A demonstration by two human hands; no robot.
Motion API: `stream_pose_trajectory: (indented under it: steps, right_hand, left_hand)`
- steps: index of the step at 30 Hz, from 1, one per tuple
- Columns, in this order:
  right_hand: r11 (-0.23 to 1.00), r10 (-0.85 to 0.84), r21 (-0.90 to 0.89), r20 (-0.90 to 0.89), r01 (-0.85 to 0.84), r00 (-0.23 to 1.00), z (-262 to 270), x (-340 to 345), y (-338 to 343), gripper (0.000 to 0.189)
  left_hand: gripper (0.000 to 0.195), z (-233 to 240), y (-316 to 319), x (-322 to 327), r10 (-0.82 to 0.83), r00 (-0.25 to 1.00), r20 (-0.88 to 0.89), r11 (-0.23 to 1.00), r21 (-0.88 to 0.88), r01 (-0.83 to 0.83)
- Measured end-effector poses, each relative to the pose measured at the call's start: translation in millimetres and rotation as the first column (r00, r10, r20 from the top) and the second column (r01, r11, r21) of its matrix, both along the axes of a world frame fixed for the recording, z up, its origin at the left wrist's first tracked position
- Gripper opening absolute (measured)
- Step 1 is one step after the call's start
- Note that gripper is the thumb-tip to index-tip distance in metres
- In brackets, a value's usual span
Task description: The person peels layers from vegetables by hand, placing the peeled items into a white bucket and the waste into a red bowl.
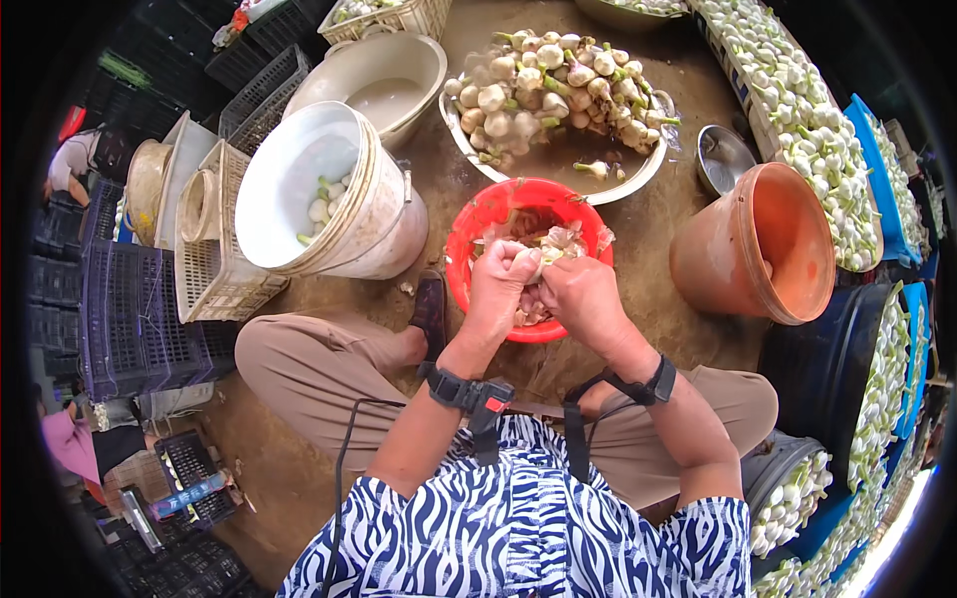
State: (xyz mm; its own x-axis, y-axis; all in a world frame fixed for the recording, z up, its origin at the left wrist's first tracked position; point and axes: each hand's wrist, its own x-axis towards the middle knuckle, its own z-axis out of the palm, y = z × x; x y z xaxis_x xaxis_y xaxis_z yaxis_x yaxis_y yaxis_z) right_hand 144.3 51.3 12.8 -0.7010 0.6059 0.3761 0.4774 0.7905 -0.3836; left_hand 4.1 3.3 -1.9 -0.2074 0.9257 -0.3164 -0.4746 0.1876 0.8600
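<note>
Both hands meet over a red plastic basin (457, 261) that holds loose garlic skins (532, 308). My left hand (502, 278) pinches a pale garlic bulb (537, 276), mostly hidden by the fingers. On the bulb's other side, my right hand (582, 290) has its thumb and fingers closed on it too. Just beyond the red basin, a wide white-rimmed basin (598, 197) of brown water carries a heap of unpeeled garlic bulbs (549, 82). To the left, a tilted white bucket (299, 179) has several peeled garlic bulbs (327, 203) inside.
At right stands an orange-brown bucket (718, 247) beside a small metal bowl (724, 158). Long containers of peeled garlic (822, 157) line the right side. Plastic crates (142, 299) stack up at left, where another person (75, 161) is partly visible. A cream basin (419, 63) holds cloudy water.
</note>
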Motion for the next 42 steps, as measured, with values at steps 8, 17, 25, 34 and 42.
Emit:
stream_pose_trajectory:
  steps: [8,17,25,34,42]
  right_hand:
    - [0.443,-0.382,-0.870,-0.404,-0.219,0.831,-12,1,16,0.014]
    - [0.592,-0.254,-0.797,-0.326,-0.120,0.911,-32,9,19,0.011]
    - [0.458,-0.276,-0.832,-0.468,-0.313,0.840,-28,7,24,0.012]
    - [0.506,-0.501,-0.862,-0.324,-0.032,0.802,-32,32,66,0.011]
    - [0.665,-0.286,-0.746,-0.212,0.035,0.934,-7,-4,28,0.020]
  left_hand:
    - [0.040,-10,0,-15,-0.149,0.938,0.313,0.971,0.227,0.079]
    - [0.037,10,2,-19,-0.101,0.613,-0.784,0.929,0.146,0.340]
    - [0.025,6,5,-14,-0.197,0.972,-0.127,0.972,0.106,0.211]
    - [0.039,-2,0,-31,-0.244,0.837,0.490,0.955,0.273,0.119]
    - [0.035,-25,5,-31,0.059,0.749,0.659,0.984,0.088,-0.155]
